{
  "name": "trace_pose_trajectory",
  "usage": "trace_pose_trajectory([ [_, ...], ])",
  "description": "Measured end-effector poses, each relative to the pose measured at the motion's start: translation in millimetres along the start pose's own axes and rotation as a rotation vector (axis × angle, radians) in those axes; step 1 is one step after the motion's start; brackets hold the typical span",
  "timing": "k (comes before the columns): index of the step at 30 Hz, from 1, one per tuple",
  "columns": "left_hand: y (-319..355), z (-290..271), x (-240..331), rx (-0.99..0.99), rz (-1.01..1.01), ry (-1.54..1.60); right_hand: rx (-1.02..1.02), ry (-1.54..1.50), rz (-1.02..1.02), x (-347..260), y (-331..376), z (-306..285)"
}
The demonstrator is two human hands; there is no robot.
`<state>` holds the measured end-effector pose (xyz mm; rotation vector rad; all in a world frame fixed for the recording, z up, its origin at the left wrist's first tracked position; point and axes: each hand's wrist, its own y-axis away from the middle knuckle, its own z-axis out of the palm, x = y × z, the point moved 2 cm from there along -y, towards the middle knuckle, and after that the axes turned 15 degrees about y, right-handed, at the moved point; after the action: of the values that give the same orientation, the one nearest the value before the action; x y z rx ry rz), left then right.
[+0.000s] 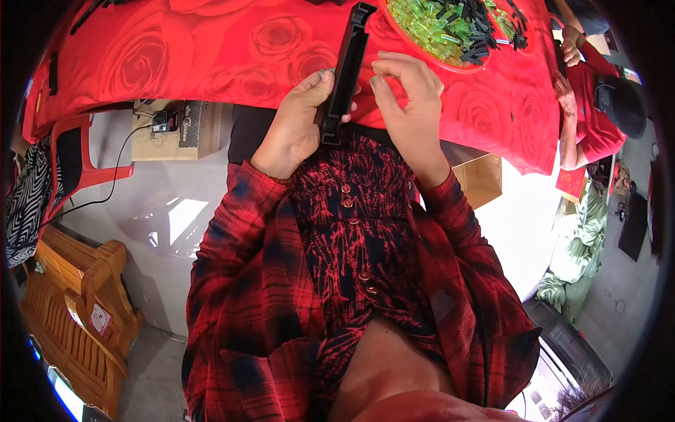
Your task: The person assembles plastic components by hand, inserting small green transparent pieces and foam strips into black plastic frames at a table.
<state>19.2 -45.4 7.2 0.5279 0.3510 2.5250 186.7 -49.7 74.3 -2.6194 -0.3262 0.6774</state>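
Note:
My left hand (299, 116) grips a long black plastic channel (344, 77) from its left side. The piece is tilted, its upper end leaning over the red tablecloth and its lower end close to my dark patterned top. Its hollow side shows between raised walls. Just right of it, my right hand (411, 98) hovers with bent fingers; thumb and index tips are a little apart, and I see nothing between them. Beyond that hand, a red basin (460, 69) on the table contains yellow-green translucent pieces (422, 24) and small black pieces (478, 42).
A red rose-patterned cloth (232, 56) covers the table before me. A person in red (598, 105) is at the right end. Lower left are a red chair (88, 165) and a wooden bench (77, 309). Below the table edge stands a cardboard box (204, 130) with a cabled device.

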Motion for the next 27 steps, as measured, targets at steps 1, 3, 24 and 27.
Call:
trace_pose_trajectory([
  [1, -0.5, 0.0, 0.2, -0.023, -0.019, 0.017, -0.02, -0.127, 0.063, 2.1, -0.1, 1.1],
  [3, -0.3, 1.6, 1.1, -0.025, -0.04, 0.02, -0.022, -0.241, 0.157, 1.7, -0.1, 1.9],
  [24, 8.2, 20.2, 3.9, -0.034, -0.162, 0.019, 0.069, -0.23, 0.044, -17.1, -8.2, -5.7],
  [27, 8.0, 20.4, 1.9, -0.012, -0.169, 0.019, 0.062, -0.238, 0.055, -17.2, -7.1, -3.7],
])
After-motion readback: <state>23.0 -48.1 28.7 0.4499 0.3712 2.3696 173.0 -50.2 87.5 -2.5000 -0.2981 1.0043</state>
